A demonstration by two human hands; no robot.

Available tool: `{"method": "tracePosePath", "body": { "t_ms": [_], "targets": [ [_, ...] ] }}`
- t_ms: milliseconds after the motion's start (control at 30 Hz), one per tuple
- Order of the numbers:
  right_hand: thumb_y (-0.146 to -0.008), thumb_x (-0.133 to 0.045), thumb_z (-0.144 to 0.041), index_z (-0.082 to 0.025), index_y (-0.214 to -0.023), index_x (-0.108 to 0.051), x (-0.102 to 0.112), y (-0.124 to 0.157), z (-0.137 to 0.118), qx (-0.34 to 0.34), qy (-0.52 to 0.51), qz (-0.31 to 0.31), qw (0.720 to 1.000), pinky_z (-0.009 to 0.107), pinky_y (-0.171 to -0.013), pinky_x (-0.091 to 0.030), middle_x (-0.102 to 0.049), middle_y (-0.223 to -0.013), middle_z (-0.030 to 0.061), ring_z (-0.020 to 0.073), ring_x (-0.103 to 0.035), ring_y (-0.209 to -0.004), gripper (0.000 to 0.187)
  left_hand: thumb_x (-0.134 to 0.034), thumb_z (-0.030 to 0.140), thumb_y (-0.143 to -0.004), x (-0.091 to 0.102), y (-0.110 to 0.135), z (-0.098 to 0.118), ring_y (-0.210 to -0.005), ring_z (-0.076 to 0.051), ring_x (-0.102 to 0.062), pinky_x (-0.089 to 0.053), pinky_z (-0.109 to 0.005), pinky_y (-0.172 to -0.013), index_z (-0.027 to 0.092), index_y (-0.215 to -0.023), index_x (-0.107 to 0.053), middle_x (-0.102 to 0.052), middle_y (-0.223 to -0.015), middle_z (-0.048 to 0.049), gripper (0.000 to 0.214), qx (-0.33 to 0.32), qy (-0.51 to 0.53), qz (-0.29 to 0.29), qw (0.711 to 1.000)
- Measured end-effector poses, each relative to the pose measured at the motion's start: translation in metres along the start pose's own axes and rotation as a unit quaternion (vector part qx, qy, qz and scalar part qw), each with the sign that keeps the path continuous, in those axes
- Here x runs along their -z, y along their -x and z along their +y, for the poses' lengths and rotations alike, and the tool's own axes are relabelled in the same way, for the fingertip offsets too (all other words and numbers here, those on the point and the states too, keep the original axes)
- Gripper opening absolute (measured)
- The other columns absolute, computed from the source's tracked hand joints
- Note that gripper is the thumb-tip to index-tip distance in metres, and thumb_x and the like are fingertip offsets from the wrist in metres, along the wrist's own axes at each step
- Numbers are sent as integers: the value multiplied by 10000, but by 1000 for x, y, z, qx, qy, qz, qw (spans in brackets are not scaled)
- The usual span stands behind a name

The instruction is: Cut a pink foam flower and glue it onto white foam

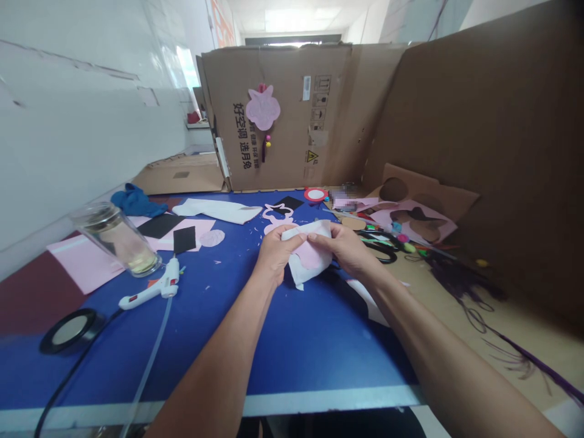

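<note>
Both hands meet over the middle of the blue table top (301, 347). My left hand (274, 250) and my right hand (345, 247) each pinch a white sheet (314, 230) with a pink felt piece (311, 253) lying against it. The sheet is held just above the table, fingers closed on its upper edge. A pink cut-out outline (277, 213) lies flat just beyond the hands.
A white glue gun (152, 288) with its cable lies at the left, beside a tilted glass jar (116, 238) and a roll of black tape (70, 330). Black scissors (381, 246) and coloured beads sit at the right. Cardboard walls (283, 115) stand behind, with a pink shape (263, 107) hung on them.
</note>
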State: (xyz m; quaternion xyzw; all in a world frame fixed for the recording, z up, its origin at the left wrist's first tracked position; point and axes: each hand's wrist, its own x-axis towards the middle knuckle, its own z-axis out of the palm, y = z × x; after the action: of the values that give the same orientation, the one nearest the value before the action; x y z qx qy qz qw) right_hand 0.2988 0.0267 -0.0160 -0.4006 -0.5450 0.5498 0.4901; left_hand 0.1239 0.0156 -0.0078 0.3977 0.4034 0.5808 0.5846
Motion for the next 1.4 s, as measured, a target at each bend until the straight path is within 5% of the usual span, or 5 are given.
{"method": "tracePosePath", "body": {
  "t_ms": [733, 967, 1233, 1400],
  "targets": [
    [-689, -948, -430, -191, -891, -763, -2, 2, -3, 0, 12, 2, 1000, 298, -643, -498, -762, -805, 19, 185, -641, -675, 363, -885, 328, -620, 1, -4, -3, -595, -149, -602, -459, -257, -565, 185, -805, -747, -680, -671, 3, 271, -26, -19, 48, 998],
    [-730, -923, -445, -193, -979, -776, -3, 2, -3, 1, 0, 8, 1000, 308, -694, -534, -790, -882, 30, 193, -672, -725, 384, -935, 458, -693, 2, -6, -4, -670, -144, -652, -525, -259, -652, 166, -881, -772, -748, -802, -37, 384, -8, 69, -4, 998],
    [-748, -905, -470, -203, -964, -773, 0, 0, -2, 9, 0, 27, 1000, 326, -691, -539, -805, -891, 46, 214, -685, -729, 368, -937, 218, -610, -2, -1, -3, -750, -211, -745, -595, -336, -747, 157, -944, -804, -821, -913, -98, 365, 41, 61, -37, 997],
    [-724, -923, -464, -207, -936, -773, -1, 0, -1, 8, 1, 19, 1000, 330, -685, -536, -811, -894, 50, 224, -696, -730, 366, -924, 218, -618, -4, 2, -2, -790, -225, -760, -600, -345, -769, 142, -968, -824, -833, -981, -127, 371, 42, 54, -39, 997]
  ]
}}
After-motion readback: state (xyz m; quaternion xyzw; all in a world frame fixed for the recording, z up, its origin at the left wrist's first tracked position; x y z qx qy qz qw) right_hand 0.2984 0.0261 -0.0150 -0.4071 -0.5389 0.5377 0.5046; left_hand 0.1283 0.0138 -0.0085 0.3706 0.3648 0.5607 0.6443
